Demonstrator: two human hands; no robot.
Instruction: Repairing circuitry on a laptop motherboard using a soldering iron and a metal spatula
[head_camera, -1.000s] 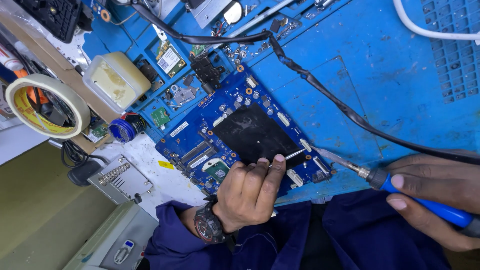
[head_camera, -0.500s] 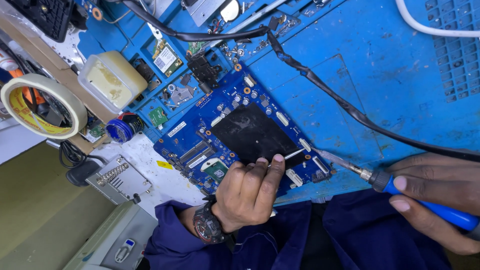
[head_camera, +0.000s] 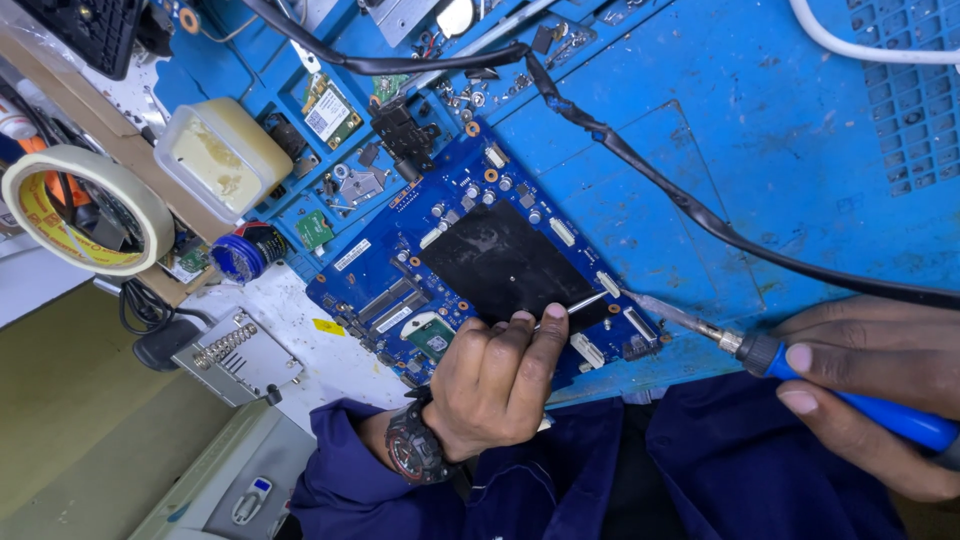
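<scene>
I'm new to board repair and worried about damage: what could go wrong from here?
The soldering iron tip sits close to small white connectors on the blue circuit board; a slip might scorch them. The left hand holding the tweezers is near the tip. The black cable could snag.

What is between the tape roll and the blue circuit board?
In the head view, between tape roll and circuit board: a yellowish plastic tub, a small blue jar and loose parts.

One circuit board (head_camera: 480, 270), one soldering iron (head_camera: 800, 375), two hands (head_camera: 495, 385).
</scene>
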